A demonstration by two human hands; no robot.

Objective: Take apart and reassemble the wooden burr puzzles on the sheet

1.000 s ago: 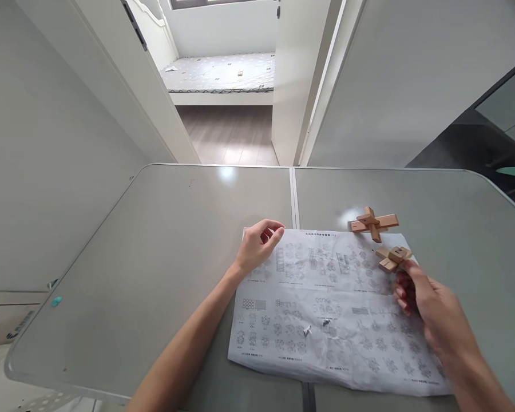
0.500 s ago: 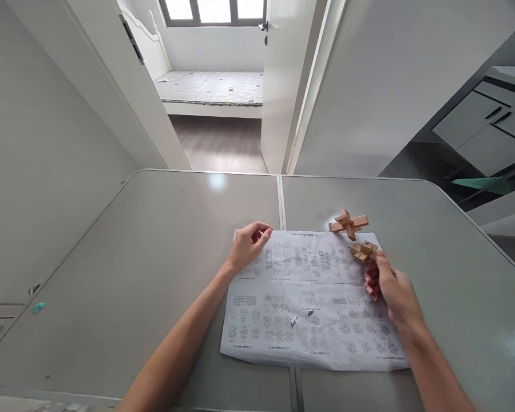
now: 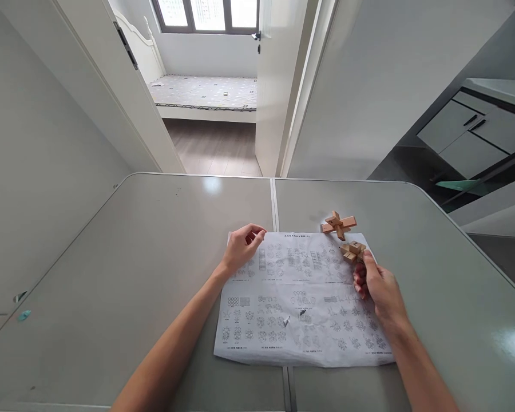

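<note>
A printed sheet of paper (image 3: 300,320) with rows of small diagrams lies on the grey table. My left hand (image 3: 244,245) rests at its upper left edge, thumb and fingers pressed together; whether they pinch the paper is hidden. At the sheet's right side, my right hand (image 3: 380,283) has its thumb and fingers closed on a light wooden block puzzle (image 3: 352,252). Just beyond that, a reddish-brown wooden block puzzle (image 3: 339,225) of crossed pieces sits at the paper's top right edge, touched by neither hand.
The grey table (image 3: 154,274) has a seam down its middle. A teal bit (image 3: 24,315) lies near its left edge. Past the far edge are an open door (image 3: 278,86) and a bed (image 3: 206,94); cabinets (image 3: 467,131) stand at the right.
The whole view has shifted a little, so the table things appear slightly further left. Both hands keep their places relative to the sheet and the puzzles.
</note>
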